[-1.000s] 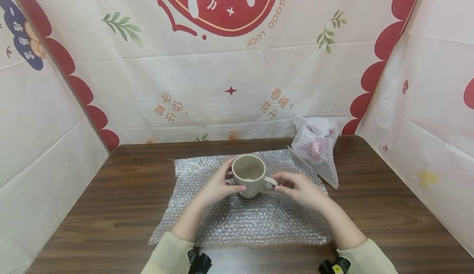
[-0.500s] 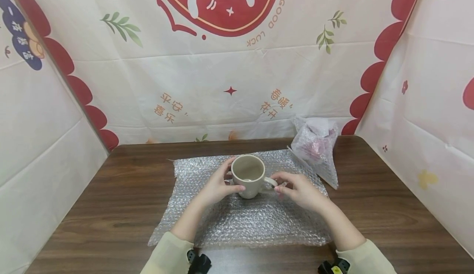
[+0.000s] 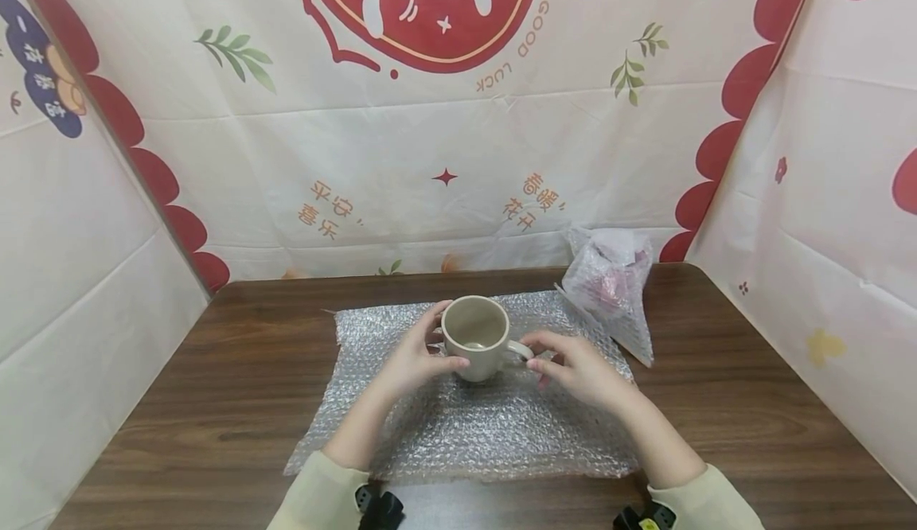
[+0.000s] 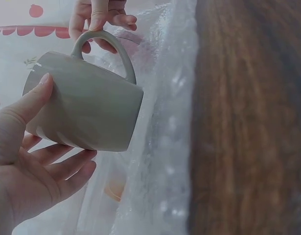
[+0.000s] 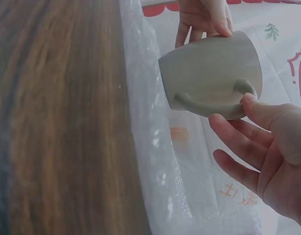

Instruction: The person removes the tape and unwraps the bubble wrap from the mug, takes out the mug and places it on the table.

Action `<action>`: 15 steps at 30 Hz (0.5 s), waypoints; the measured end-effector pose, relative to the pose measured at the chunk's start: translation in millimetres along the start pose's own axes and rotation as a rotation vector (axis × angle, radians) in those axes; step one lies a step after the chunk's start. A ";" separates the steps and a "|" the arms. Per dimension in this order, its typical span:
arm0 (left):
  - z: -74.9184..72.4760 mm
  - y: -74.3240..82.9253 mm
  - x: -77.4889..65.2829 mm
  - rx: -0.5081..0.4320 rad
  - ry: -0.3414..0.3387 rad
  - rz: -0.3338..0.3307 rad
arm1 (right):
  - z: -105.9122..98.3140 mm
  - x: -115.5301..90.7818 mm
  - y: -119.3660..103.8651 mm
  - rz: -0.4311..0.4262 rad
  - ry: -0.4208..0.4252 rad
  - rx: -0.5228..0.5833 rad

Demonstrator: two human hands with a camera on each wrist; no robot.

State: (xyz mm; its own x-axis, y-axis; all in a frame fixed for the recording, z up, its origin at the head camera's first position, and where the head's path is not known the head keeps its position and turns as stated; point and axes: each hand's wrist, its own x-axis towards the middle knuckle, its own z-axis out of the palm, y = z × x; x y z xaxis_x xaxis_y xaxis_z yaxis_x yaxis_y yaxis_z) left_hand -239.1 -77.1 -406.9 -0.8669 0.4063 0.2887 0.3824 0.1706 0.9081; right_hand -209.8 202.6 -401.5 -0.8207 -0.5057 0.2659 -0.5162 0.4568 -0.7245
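Note:
A pale grey-green mug (image 3: 489, 360) stands upright over the middle of a bubble wrap sheet (image 3: 501, 438), its open top facing up. My left hand (image 3: 414, 364) grips the mug's body from the left, the thumb on the near side and the fingers round the far side. On the other side, my right hand (image 3: 579, 369) pinches the outer curve of the handle (image 5: 201, 108) between thumb and fingertips; its lower fingers hang loosely apart from the mug. In the left wrist view, the mug's smooth wall (image 4: 91, 105) and base edge show close over the wrap.
A bubble-wrapped bundle (image 3: 610, 282) with something pink inside stands at the back right, overlapping the sheet's corner. Brown wooden table (image 3: 215, 403) surrounds the sheet. Printed white cloth (image 3: 401, 148) hangs along the back and both sides.
The mug has shifted slightly left and a little up in the head view, with both hands moving along with it. The sheet and the bundle stay where they were.

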 end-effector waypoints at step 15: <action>-13.5 11.0 -13.1 0.036 0.049 -0.035 | 8.9 6.4 -20.2 0.035 0.026 -0.044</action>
State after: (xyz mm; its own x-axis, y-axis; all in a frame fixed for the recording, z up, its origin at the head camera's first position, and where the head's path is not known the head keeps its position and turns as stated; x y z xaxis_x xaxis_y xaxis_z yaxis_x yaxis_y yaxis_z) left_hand -227.8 -92.7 -396.6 -0.8944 0.3551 0.2719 0.3615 0.2162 0.9070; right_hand -202.5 183.6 -390.8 -0.8443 -0.4696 0.2580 -0.4968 0.5057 -0.7053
